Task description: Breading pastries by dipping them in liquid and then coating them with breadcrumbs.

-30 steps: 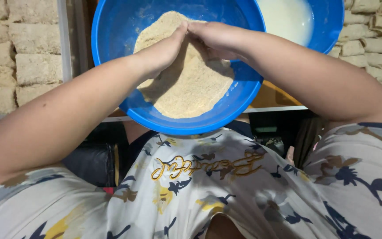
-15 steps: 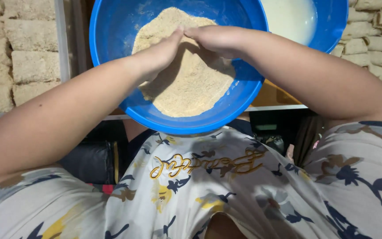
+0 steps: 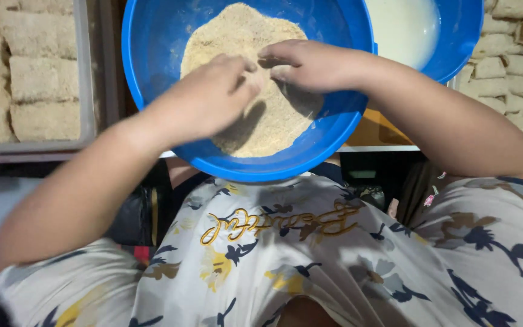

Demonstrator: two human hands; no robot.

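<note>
A big blue bowl [image 3: 152, 54] holds a heap of pale breadcrumbs [image 3: 237, 30]. Both my hands are down in the crumbs at the bowl's middle. My left hand [image 3: 213, 94] rests knuckles up, its fingertips curled into the crumbs. My right hand [image 3: 310, 63] lies just to its right, fingers bent toward the left hand. The fingertips nearly touch. Whatever lies under or between the fingers is hidden by the hands and crumbs.
A second blue bowl [image 3: 461, 42] with white batter [image 3: 404, 27] stands at the back right. A tray [image 3: 86, 79] of crumbed rolls [image 3: 37, 79] lies on the left, and more rolls [image 3: 516, 60] are stacked on the right. My patterned shirt [image 3: 310, 254] fills the lower view.
My hands were pressed together over the crumbs; now they have drawn slightly apart and sunk lower toward the near side of the bowl.
</note>
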